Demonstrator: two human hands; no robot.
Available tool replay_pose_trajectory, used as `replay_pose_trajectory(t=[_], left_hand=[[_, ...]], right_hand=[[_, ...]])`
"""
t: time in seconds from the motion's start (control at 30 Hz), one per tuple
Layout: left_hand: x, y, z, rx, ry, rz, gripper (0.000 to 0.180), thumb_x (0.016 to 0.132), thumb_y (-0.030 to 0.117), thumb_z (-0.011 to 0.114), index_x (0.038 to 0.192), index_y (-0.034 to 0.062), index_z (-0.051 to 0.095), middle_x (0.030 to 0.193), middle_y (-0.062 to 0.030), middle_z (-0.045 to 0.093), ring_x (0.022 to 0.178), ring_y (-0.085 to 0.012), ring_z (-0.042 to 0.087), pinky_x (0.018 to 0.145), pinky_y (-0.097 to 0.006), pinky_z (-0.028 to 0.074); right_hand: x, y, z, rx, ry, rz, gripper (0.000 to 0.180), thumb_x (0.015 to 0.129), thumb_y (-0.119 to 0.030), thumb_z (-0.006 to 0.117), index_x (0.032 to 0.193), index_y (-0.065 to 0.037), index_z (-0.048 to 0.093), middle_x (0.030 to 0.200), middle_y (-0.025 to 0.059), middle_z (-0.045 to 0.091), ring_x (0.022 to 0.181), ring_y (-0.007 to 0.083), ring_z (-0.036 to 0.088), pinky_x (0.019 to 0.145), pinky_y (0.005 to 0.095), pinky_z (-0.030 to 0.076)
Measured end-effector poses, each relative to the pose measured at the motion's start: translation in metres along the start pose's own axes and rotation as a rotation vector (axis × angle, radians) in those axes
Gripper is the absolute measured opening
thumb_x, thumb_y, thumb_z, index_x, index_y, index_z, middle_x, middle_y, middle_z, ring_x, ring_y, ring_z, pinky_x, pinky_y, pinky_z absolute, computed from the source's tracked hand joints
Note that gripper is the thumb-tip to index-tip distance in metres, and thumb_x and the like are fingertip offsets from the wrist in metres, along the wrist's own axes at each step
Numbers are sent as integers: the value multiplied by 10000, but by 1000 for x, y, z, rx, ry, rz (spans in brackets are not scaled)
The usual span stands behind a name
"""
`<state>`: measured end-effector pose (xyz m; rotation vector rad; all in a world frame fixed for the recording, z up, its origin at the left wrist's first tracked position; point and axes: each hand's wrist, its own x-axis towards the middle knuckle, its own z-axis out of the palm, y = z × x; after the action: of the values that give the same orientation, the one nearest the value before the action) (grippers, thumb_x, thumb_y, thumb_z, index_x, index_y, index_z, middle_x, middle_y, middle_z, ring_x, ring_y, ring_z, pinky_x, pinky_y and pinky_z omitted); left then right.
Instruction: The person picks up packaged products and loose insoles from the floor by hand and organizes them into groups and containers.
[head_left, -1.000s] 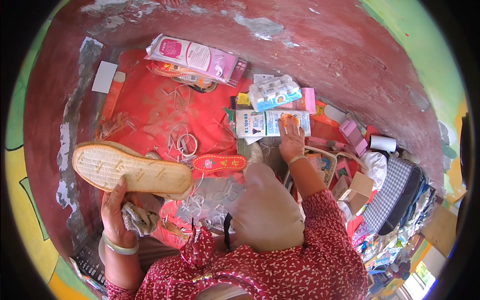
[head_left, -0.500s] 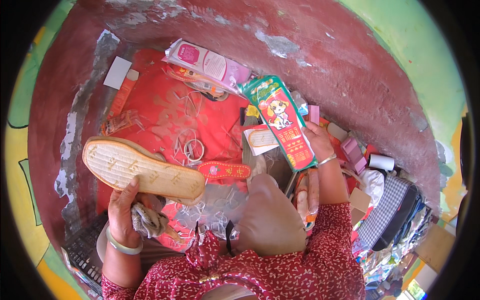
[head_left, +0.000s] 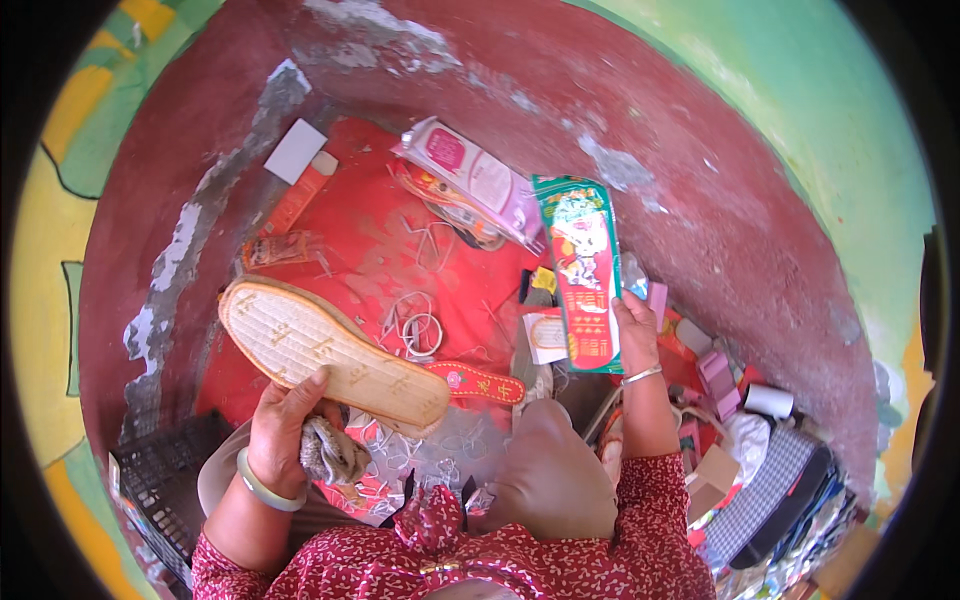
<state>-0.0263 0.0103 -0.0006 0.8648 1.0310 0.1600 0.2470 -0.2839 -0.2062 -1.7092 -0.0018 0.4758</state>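
Note:
My left hand (head_left: pixel 285 430) holds a tan woven shoe insole (head_left: pixel 330 355) flat over my lap, with a crumpled grey cloth (head_left: pixel 330 455) tucked in the same palm. My right hand (head_left: pixel 635 335) grips the lower end of a long green and red flat packet (head_left: pixel 580 270) and holds it upright above the floor. A red embroidered insole (head_left: pixel 478 383) lies just below the tan one, on a red cloth (head_left: pixel 370 260).
On the red cloth lie a pink and white packet (head_left: pixel 470 180), loose white thread loops (head_left: pixel 415 325) and an orange box (head_left: pixel 300 195). A white card (head_left: pixel 295 150) lies on the red floor. Small boxes and cloth pile up at right (head_left: pixel 740 410). A black crate (head_left: pixel 160 480) sits at lower left.
My right hand went from resting on packets on the floor to lifting the long green packet upright. The left hand raised the tan insole slightly.

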Motion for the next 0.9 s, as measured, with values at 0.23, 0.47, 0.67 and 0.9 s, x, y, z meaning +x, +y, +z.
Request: replay_pose_trajectory(t=[0.23, 0.47, 0.67, 0.9], left_hand=[[-1, 6, -7, -40, -11, -24, 158, 855, 140, 588, 961, 24, 568, 719, -60, 591, 490, -131, 535, 428, -247, 443], [5, 18, -9, 15, 11, -58, 133, 867, 134, 563, 926, 15, 562, 699, -70, 590, 485, -138, 531, 437, -246, 428], [-2, 22, 13, 73, 181, 1, 152, 855, 146, 563, 911, 4, 560, 646, -75, 583, 458, -137, 510, 429, -236, 404], [-11, 13, 21, 134, 162, 71, 269, 833, 215, 594, 1014, 30, 522, 681, -45, 571, 455, -103, 466, 414, -216, 367]], right_hand=[[65, -65, 99, -934, 99, -846, 245, 818, -85, 522, 1048, -53, 600, 823, 156, 651, 689, 316, 634, 604, 395, 494], [147, -20, 220, -1278, -113, -866, 430, 811, -94, 417, 1240, -76, 427, 1260, 143, 448, 1164, 259, 440, 923, 435, 365], [157, 3, 244, -1231, -346, -605, 554, 803, -70, 400, 1349, -96, 308, 1441, 107, 233, 1342, 248, 215, 1061, 427, 208], [97, -17, 175, -962, -95, -641, 470, 790, -49, 472, 1256, -86, 429, 1353, 149, 366, 1248, 284, 362, 1001, 394, 326]])
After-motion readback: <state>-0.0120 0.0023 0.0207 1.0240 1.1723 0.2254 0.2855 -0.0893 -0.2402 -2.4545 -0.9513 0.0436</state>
